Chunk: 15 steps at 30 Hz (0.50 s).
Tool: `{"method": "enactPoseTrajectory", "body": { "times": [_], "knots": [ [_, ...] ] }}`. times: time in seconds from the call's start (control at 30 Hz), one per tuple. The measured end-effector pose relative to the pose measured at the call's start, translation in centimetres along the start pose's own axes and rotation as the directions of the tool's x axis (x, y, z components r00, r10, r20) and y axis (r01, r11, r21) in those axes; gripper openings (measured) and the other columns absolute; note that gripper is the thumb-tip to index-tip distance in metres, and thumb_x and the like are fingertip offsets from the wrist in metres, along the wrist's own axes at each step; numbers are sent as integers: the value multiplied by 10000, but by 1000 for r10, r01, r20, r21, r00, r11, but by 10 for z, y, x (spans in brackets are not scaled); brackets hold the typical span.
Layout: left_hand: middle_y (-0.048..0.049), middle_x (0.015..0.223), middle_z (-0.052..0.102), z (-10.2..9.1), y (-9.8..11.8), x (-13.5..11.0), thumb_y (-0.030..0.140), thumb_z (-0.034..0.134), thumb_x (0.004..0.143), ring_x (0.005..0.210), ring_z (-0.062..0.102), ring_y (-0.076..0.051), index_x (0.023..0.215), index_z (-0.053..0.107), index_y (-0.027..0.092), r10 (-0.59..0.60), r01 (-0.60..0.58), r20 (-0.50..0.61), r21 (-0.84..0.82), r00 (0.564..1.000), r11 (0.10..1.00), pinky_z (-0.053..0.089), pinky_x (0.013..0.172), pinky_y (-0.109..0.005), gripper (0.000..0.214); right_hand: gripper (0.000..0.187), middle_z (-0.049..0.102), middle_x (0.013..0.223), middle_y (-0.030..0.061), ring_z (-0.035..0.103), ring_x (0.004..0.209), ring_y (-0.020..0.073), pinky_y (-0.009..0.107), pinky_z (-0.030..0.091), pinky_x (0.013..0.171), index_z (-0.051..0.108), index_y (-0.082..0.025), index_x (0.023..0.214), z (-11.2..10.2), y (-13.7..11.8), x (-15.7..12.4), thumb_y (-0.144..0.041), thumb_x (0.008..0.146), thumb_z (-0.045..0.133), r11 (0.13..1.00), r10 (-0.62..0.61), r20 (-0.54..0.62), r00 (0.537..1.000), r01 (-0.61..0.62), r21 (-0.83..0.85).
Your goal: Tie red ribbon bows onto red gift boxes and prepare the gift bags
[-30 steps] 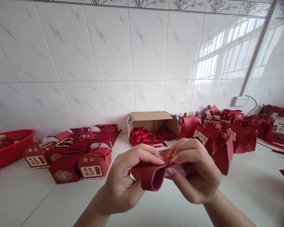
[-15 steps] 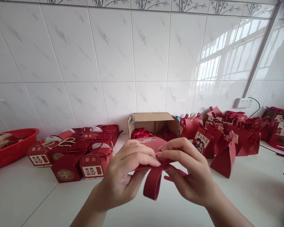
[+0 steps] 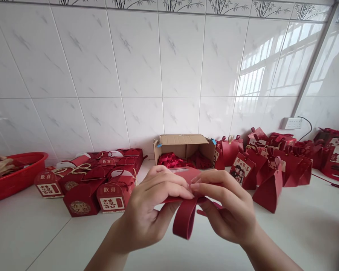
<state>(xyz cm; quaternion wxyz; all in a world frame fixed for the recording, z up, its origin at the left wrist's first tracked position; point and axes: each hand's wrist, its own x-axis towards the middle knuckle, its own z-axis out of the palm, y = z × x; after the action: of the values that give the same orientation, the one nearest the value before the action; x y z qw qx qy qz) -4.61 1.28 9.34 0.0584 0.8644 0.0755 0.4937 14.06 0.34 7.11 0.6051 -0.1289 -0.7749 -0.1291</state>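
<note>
Between my hands, above the white table, is a red paper gift box [image 3: 183, 173], its near part mostly covered by my fingers. My left hand [image 3: 155, 203] pinches the box from the left, thumb beneath and fingers on top. From the right, my right hand [image 3: 226, 205] grips the same box close to a dark red ribbon [image 3: 184, 220]. That ribbon hangs down in a loop toward me, and a short end of it shows by my right thumb. Just what the right fingertips pinch is partly hidden.
Red gift boxes [image 3: 81, 197] stand grouped at left, beside a red plastic basin [image 3: 31, 169]. An open cardboard box [image 3: 183, 140] with red ribbons sits by the tiled wall. Several triangular red gift boxes [image 3: 268, 188] stand at right, below a white socket strip [image 3: 292, 123].
Hardly anything differs. The view has shifted slightly, and both hands keep their hold on the box, with the ribbon loop hanging as before.
</note>
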Motion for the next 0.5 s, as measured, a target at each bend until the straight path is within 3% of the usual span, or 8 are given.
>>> {"method": "enactPoseTrajectory", "body": {
  "times": [0.2, 0.4, 0.5],
  "knots": [
    [-57, 936, 665, 2, 1, -1, 30, 561, 813, 876, 610, -184, 1004, 615, 205, -68, 69, 7, -81, 998, 994, 494, 805, -332, 264, 351, 565, 881, 86, 612, 794, 181, 323, 571, 628, 588, -142, 1053, 2, 0, -1, 42, 760, 528, 999, 10, -51, 999, -7, 51],
    [-41, 933, 642, 4, 5, 1, -3, 529, 802, 887, 612, -141, 981, 606, 187, -124, 125, 7, -81, 992, 989, 523, 771, -244, 273, 282, 567, 831, 75, 610, 753, 176, 309, 555, 594, 585, -135, 990, 4, -1, 0, 21, 757, 556, 998, 27, -87, 996, -22, 57],
    [-48, 1039, 619, 5, 5, 1, 19, 559, 796, 945, 612, -143, 969, 602, 191, -136, 134, -13, -98, 991, 986, 524, 814, -245, 248, 281, 573, 834, 74, 606, 745, 171, 310, 553, 591, 581, -141, 987, 4, -2, 1, 12, 753, 556, 999, 24, -92, 995, -20, 46]
  ]
}}
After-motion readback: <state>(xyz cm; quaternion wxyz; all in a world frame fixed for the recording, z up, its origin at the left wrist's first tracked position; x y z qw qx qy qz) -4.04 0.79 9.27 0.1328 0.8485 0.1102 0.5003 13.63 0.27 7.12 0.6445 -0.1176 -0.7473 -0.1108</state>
